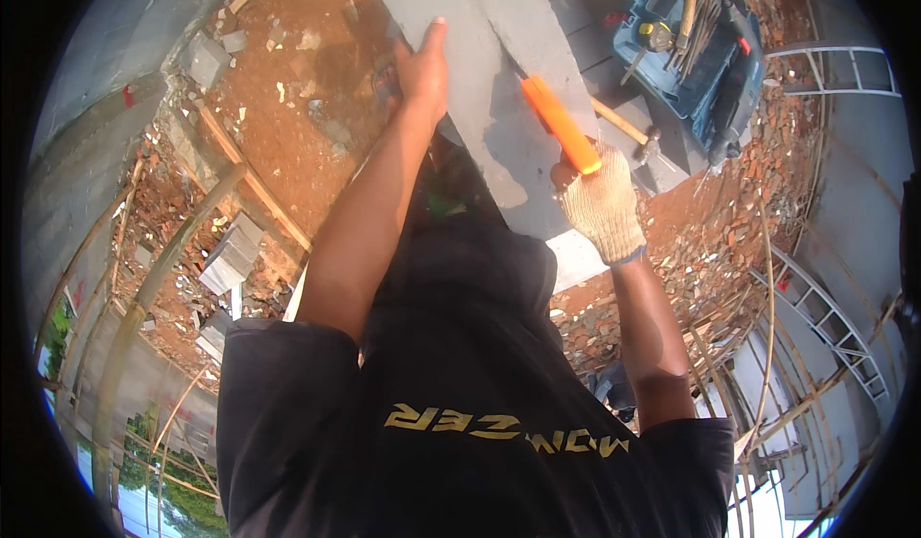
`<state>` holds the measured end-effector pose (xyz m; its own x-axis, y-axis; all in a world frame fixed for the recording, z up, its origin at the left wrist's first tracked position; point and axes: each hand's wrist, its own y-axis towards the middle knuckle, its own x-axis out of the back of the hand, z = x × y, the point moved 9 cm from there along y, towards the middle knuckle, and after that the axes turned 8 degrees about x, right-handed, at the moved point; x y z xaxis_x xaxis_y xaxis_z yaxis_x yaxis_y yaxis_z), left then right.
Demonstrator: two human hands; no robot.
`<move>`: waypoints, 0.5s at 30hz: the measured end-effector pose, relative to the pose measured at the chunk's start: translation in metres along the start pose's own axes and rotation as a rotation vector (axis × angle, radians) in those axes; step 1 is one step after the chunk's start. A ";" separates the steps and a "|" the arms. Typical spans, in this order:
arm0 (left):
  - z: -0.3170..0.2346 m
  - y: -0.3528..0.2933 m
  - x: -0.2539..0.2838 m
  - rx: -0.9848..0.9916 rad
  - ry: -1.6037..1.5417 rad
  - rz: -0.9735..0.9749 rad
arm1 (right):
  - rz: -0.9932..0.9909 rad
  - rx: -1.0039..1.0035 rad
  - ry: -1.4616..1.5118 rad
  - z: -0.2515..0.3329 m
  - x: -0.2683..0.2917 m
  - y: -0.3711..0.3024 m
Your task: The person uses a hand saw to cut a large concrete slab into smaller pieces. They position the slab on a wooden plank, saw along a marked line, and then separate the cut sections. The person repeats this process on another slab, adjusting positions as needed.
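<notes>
A long, flat grey board [480, 116] extends away from my body at the upper middle. My bare left hand [420, 80] grips its left edge, thumb on top and the other fingers partly hidden at the side. On my right hand [604, 207] is a cream knitted glove, closed around the end of an orange-handled saw [556, 121]. Its thin dark blade lies in a narrow slit that runs lengthwise through the board toward the far end. How deep the blade sits is hidden. A wooden-handled hammer [624, 123] lies just right of the board.
An open blue tool case [633, 20] at the upper right holds a yellow tape measure [656, 35], metal rods and a dark power tool [734, 106]. Broken brick covers the ground at right. Grey blocks [232, 252], timber [254, 178] and poles [158, 284] are at left; ladders [830, 322] at right.
</notes>
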<state>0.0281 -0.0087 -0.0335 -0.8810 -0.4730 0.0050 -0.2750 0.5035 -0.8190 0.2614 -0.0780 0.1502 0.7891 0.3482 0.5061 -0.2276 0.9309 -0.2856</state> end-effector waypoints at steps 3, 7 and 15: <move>-0.003 -0.008 0.004 0.045 0.109 -0.069 | -0.098 0.015 -0.340 -0.019 -0.014 0.032; -0.013 0.000 0.004 0.000 -0.031 -0.003 | 0.037 -0.279 0.308 -0.019 0.007 -0.035; -0.007 -0.017 -0.004 0.094 0.041 -0.023 | -0.249 0.089 -0.294 -0.022 -0.014 0.021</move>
<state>0.0334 -0.0101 -0.0153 -0.8903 -0.4530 0.0459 -0.2594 0.4219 -0.8687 0.2584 -0.0662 0.1190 0.6320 0.1147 0.7665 -0.1085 0.9923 -0.0591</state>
